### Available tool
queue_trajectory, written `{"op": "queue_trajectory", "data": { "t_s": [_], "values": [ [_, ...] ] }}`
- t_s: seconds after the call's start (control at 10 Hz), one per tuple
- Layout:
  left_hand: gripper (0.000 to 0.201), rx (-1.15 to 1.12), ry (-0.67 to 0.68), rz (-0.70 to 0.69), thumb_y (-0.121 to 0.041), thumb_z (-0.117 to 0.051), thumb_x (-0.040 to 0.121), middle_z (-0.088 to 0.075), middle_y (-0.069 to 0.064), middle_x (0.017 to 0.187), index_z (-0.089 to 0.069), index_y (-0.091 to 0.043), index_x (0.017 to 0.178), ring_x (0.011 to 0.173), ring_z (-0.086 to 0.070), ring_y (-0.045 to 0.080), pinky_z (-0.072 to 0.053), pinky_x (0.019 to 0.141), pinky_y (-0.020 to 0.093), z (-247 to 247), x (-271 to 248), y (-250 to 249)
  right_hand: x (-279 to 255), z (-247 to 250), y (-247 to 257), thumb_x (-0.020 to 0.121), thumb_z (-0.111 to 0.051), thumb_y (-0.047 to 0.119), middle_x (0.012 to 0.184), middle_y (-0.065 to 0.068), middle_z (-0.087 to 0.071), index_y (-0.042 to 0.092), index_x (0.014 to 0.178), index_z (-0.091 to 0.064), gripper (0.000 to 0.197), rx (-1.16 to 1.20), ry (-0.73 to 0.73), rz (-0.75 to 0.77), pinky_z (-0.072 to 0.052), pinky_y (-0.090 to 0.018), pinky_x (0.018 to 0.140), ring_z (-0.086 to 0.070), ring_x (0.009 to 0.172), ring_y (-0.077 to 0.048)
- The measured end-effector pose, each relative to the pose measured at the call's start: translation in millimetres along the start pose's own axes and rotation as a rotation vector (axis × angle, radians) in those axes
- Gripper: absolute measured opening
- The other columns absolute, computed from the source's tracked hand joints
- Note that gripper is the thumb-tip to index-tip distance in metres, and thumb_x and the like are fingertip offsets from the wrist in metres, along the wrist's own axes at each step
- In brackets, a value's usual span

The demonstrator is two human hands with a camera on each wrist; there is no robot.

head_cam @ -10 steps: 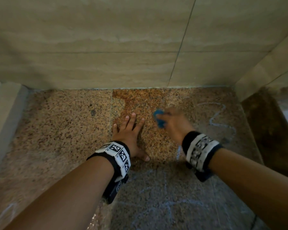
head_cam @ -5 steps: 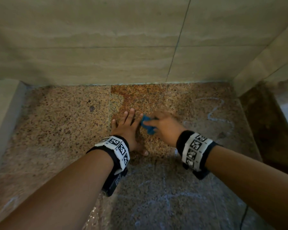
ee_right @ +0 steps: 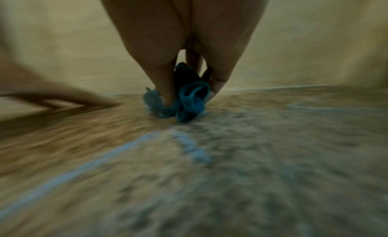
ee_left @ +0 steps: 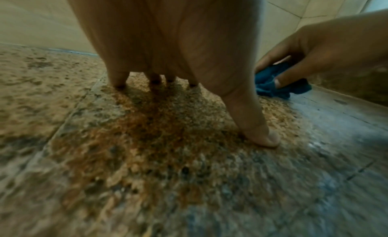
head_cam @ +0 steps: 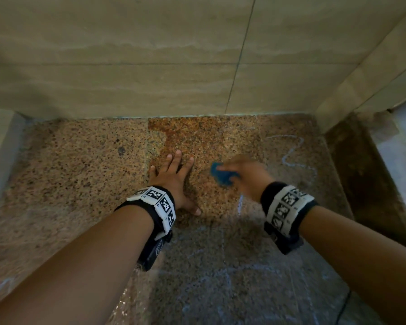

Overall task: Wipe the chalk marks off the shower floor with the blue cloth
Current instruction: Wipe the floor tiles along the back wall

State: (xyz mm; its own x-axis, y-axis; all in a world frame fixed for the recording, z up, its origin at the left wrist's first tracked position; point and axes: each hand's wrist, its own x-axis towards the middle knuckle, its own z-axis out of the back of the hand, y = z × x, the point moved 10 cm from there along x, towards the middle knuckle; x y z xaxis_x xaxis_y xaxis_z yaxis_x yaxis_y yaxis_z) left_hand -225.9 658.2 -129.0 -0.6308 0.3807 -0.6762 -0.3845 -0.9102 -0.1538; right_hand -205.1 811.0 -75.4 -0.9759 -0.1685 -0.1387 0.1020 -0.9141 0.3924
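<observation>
My right hand (head_cam: 242,174) grips the bunched blue cloth (head_cam: 222,175) and presses it on the speckled granite shower floor (head_cam: 80,174); the hand is blurred by motion. The cloth (ee_left: 279,84) also shows under the right thumb in the left wrist view, and the cloth (ee_right: 189,104) sits between the fingers in the right wrist view. My left hand (head_cam: 174,177) lies flat on the floor with fingers spread, just left of the cloth. A white chalk squiggle (head_cam: 291,153) runs right of the right hand. Fainter chalk lines (head_cam: 239,270) cross the near floor, and a chalk line (ee_right: 189,146) lies just behind the cloth.
Beige tiled walls (head_cam: 150,55) close the floor at the back and at the right (head_cam: 373,73). A low ledge (head_cam: 0,148) borders the left. A dark wet strip (head_cam: 361,184) runs along the right edge. A rusty stain (head_cam: 197,134) marks the floor near the back wall.
The right hand with the cloth swept left until it met the left hand's fingers, then back right, away from them. The left hand stayed planted.
</observation>
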Motion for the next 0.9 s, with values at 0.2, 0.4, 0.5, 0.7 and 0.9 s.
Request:
{"op": "queue_trajectory", "data": {
  "t_s": [0.2, 0.4, 0.5, 0.7, 0.9],
  "values": [
    [0.138, 0.038, 0.028, 0.01, -0.073, -0.074, 0.058, 0.036, -0.002, 0.154, 0.023, -0.035, 0.148, 0.145, 0.024, 0.024, 0.003, 0.117, 0.057, 1.7, -1.5, -1.3, -30.6, 0.8, -37.2, 0.088, -0.06, 0.007, 0.107, -0.017, -0.058, 0.008, 0.106, -0.063, 0.019, 0.044, -0.046, -0.268, -0.047, -0.023, 0.074, -0.058, 0.089, -0.022],
    [0.137, 0.071, -0.022, -0.088, -0.074, -0.073, 0.06, 0.039, -0.001, 0.152, 0.024, -0.035, 0.148, 0.143, 0.028, 0.023, 0.008, 0.117, 0.054, -1.5, -7.2, -18.7, -33.6, -13.8, -6.4, 0.089, -0.052, 0.003, 0.124, -0.011, -0.055, 0.019, 0.125, -0.06, 0.041, 0.006, 0.105, -0.027, -0.035, -0.027, 0.091, -0.049, 0.115, -0.027],
    [0.133, 0.072, 0.039, -0.098, -0.071, -0.072, 0.064, 0.039, -0.001, 0.152, 0.026, -0.036, 0.147, 0.144, 0.028, 0.024, 0.006, 0.117, 0.055, -14.8, -10.7, -21.5, -36.3, 20.2, -67.7, 0.091, -0.05, 0.001, 0.131, -0.013, -0.05, 0.016, 0.129, -0.056, 0.041, 0.026, -0.126, -0.375, -0.034, -0.027, 0.097, -0.048, 0.118, -0.03],
    [0.131, 0.08, 0.047, -0.081, -0.071, -0.071, 0.065, 0.039, -0.001, 0.152, 0.025, -0.036, 0.148, 0.144, 0.027, 0.024, 0.004, 0.118, 0.055, -19.1, -11.3, -19.1, -57.3, -33.1, 23.9, 0.085, -0.06, 0.003, 0.105, -0.01, -0.056, 0.011, 0.111, -0.064, 0.027, 0.032, 0.108, 0.063, -0.043, -0.025, 0.078, -0.056, 0.092, -0.019],
    [0.13, 0.086, 0.084, -0.067, -0.069, -0.072, 0.066, 0.039, -0.002, 0.152, 0.024, -0.036, 0.148, 0.144, 0.027, 0.023, 0.004, 0.118, 0.055, -16.7, -14.2, -20.1, -46.6, 6.1, -52.2, 0.091, -0.052, 0.003, 0.128, -0.013, -0.05, 0.016, 0.129, -0.057, 0.041, 0.09, -0.077, -0.279, -0.037, -0.027, 0.095, -0.052, 0.113, -0.033]
  ]
}}
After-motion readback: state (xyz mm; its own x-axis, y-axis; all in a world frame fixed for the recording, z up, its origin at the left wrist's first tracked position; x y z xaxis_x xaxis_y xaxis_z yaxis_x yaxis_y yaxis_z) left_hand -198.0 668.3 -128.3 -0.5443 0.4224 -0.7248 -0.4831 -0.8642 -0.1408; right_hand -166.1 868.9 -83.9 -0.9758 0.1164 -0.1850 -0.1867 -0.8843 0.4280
